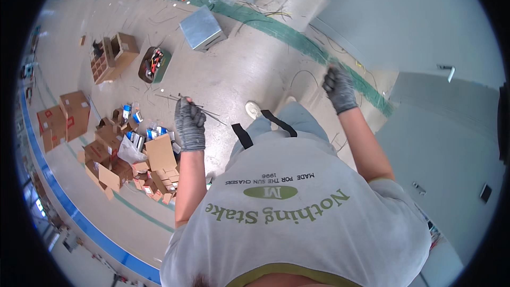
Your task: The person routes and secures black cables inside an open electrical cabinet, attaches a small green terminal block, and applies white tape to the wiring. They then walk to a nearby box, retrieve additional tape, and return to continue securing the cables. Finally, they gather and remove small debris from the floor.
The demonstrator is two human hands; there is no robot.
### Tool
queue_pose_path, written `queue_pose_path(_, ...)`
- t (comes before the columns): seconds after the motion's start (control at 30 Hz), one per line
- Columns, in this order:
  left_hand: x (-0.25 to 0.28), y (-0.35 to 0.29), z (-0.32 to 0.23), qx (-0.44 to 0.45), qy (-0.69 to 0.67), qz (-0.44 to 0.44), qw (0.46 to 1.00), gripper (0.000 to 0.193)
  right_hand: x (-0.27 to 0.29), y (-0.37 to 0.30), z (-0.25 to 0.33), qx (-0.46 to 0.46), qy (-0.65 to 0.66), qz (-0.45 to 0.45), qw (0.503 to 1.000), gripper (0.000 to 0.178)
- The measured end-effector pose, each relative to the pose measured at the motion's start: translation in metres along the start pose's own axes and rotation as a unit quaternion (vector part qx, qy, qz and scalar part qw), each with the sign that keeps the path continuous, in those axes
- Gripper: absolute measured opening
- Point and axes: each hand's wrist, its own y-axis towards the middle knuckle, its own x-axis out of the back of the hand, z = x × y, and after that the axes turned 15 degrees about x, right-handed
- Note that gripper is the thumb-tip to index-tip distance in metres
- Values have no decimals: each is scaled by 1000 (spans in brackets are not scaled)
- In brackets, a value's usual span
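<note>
My left hand (190,123), in a grey knit glove, is closed around several thin dark strips (211,112). They are long and straight, and poke out on both sides of the fist; their exact kind is too small to tell. Farther right and a little higher in view, my right hand (339,89) wears a matching glove. Its fingers are curled into a fist, and whatever they hold, if anything, cannot be made out. The right fist is near a large grey cabinet panel (409,26), apart from it as far as I can see.
A metal box (202,26) stands on the floor ahead. Left of it are a green tool bin (163,68) and an open carton (125,53). Piled cardboard boxes (162,154) lie at left. Loose wires (265,13) litter the green floor stripe. A handle (447,69) sticks out at right.
</note>
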Motion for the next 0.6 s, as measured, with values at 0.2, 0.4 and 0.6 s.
queue_pose_path(0.2, 79, 19, -34, -10, -114, -104, 988, 16, -16, 23, -36, -110, -101, -88, 985, 13)
queue_pose_path(0.4, 95, 31, -75, -19, -148, -162, 975, 17, -161, 75, -85, -132, -148, 101, 975, 13)
queue_pose_path(0.6, 111, 37, -129, -86, -178, -213, 957, 17, -316, 154, -90, -124, -187, 250, 942, 13)
